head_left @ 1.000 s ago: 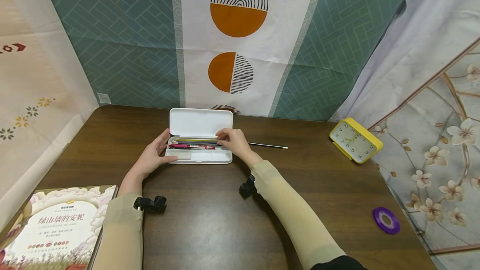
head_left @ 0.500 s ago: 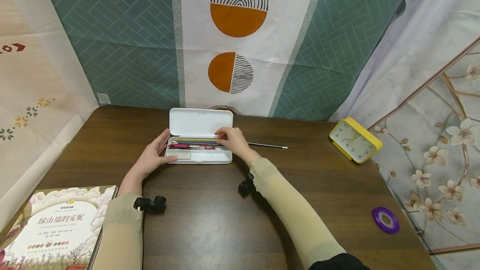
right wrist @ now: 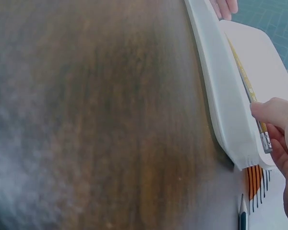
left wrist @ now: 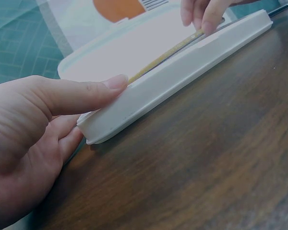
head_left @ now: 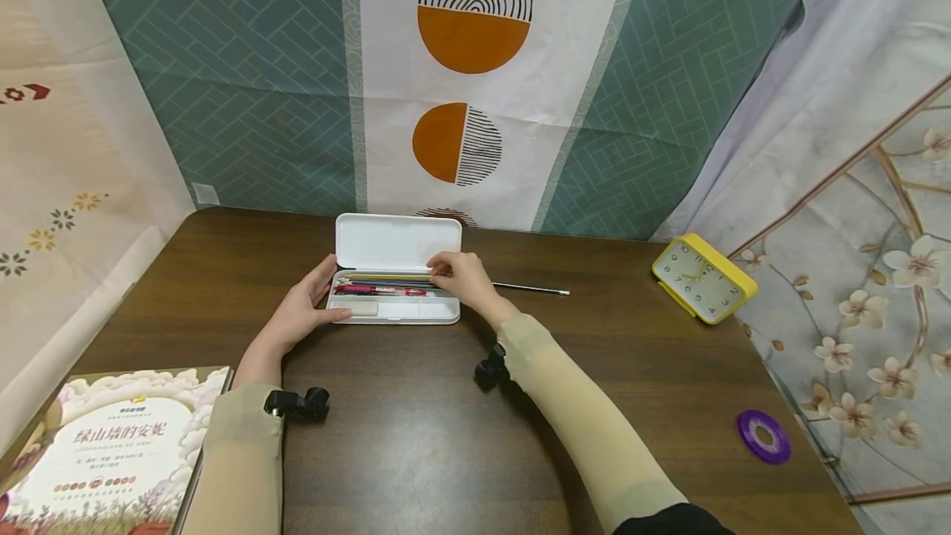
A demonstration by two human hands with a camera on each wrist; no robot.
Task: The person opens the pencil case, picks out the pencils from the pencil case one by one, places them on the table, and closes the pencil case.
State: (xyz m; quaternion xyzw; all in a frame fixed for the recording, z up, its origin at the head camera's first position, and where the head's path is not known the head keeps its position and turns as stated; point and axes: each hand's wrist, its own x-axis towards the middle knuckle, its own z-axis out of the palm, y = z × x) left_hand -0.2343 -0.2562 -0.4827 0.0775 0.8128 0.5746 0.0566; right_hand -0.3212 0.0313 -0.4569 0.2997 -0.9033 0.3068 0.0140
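Note:
A white pencil case (head_left: pixel 434 315) lies on the brown table, its lid (head_left: pixel 397 242) raised at the back. My left hand (head_left: pixel 297 312) grips the case's left end, thumb over the front rim and fingers along the side. Over the right part of the case, my right hand (head_left: pixel 464 281) pinches a yellow pencil (right wrist: pixel 245 76) near its silver-coloured end. Several pencils and a red pen (head_left: pixel 379 291) lie inside; a pale block (head_left: pixel 362 306) sits in the front compartment. A dark pencil (head_left: pixel 531 288) lies on the table right of the case, its sharpened tip (right wrist: pixel 243 203) facing the case.
A book (head_left: pixel 111 452) with a pale cover lies at the front left, close to my left sleeve. A yellow alarm clock (head_left: pixel 702 277) stands at the back right. Nearer the right edge is a purple ring-shaped roll (head_left: pixel 764 437). A patterned cloth (head_left: pixel 401 89) hangs behind the table.

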